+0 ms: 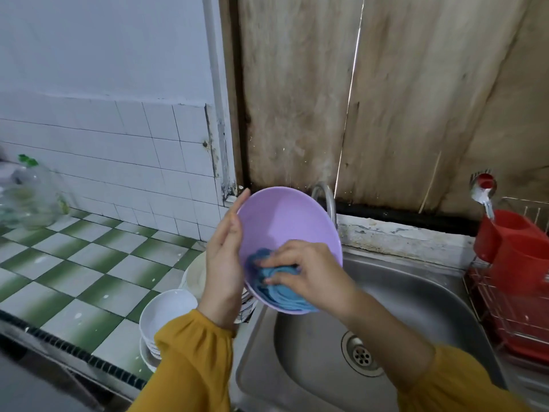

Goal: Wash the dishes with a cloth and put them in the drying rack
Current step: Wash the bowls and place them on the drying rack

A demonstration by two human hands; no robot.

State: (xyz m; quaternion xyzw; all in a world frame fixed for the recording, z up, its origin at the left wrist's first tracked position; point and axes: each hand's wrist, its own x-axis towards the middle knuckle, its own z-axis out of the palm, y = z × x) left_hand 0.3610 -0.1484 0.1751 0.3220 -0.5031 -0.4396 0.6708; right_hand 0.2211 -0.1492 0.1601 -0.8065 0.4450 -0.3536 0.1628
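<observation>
The purple bowl (285,221), tilted up over the sink (416,298), looks like thin plastic, so I judge it light, stiff and slick when wet, and best held by the rim. My left hand (222,257) props its left edge with straight fingers, while my right hand (303,269) curls its fingers on the soft blue cloth (276,292) inside it. I can read no writing, neither on the white bowls (166,310) at left nor on the red drying rack (511,316) at right.
</observation>
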